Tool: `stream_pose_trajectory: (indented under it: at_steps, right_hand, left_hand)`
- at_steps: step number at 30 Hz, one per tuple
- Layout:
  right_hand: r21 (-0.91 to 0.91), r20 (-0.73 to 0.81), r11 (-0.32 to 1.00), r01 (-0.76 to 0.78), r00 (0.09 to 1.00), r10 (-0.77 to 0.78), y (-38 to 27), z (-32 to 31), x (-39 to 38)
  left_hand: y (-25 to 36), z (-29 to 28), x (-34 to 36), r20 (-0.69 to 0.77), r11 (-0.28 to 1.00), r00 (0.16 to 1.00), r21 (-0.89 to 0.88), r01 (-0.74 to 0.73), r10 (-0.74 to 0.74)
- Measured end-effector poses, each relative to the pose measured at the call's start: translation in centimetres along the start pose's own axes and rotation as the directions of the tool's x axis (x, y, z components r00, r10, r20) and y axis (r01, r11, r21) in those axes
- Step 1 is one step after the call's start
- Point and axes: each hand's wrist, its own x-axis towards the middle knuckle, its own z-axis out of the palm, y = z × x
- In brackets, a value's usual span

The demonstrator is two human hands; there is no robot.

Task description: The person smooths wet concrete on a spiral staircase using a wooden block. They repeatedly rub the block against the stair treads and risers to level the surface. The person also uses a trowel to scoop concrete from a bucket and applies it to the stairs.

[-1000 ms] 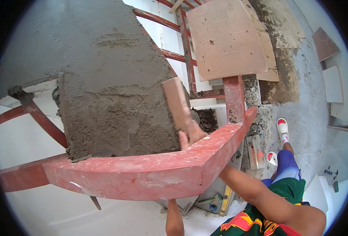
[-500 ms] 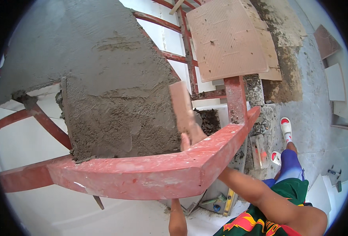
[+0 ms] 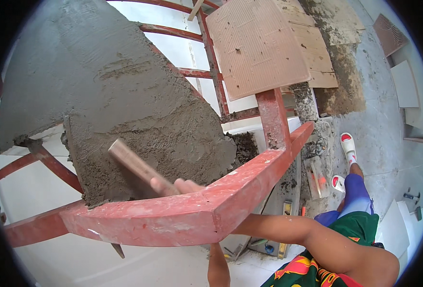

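My right hand [image 3: 183, 185] is closed round a flat tan wooden bar [image 3: 134, 161], blurred by motion. The bar lies across the lower part of a grey wet mortar slab [image 3: 139, 95], close over its rough face. My right forearm passes behind a red painted metal beam [image 3: 139, 225], which hides the wrist and part of the hand. From the lower edge my left forearm [image 3: 217, 268] reaches up behind the same beam. That hand is covered by it.
A tan ridged tile [image 3: 259, 45] rests by a red upright [image 3: 271, 117]. Behind are red frame bars [image 3: 171, 32] and cardboard [image 3: 312, 52]. A steel trowel [image 3: 317, 177] lies on a mortar-spattered ledge; a yellow level [image 3: 282, 249] stands below. My feet are on a grey floor [image 3: 384, 124].
My right hand has swept the wooden bar leftward over the mortar, from the slab's right edge to its lower middle. The bar has tilted from near upright to slanting. The view has shifted slightly.
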Motion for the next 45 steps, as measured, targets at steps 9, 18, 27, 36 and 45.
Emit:
stream_pose_trajectory:
  at_steps: [9, 18, 27, 36, 45]
  right_hand:
    - [0.386, -0.267, 0.903, -0.187, 0.915, 0.304, 10.9, 4.3, -10.1]
    - [0.323, -0.039, 0.898, -0.298, 0.944, 0.327, 9.9, 3.2, -8.6]
    - [0.326, -0.037, 0.937, -0.124, 0.989, 0.143, 14.2, 10.2, -11.5]
    - [0.287, -0.115, 0.898, -0.334, 0.918, 0.379, 8.6, 3.0, -7.4]
    - [0.356, -0.019, 0.921, -0.158, 0.984, 0.176, 2.0, 2.6, -5.2]
  left_hand:
    - [-0.9, 0.5, -0.2, 0.009, 1.000, 1.000, -0.009, 0.010, -0.010]
    - [-0.9, 0.0, 0.1, -0.007, 1.000, 1.000, -0.018, 0.014, -0.014]
    - [1.4, 0.1, 0.7, 0.010, 1.000, 1.000, -0.001, -0.014, 0.014]
    - [-1.7, -1.8, -2.0, -0.074, 0.998, 0.995, -0.005, 0.063, -0.063]
    - [-1.1, -1.0, -2.4, -0.078, 0.996, 0.993, -0.003, 0.084, -0.084]
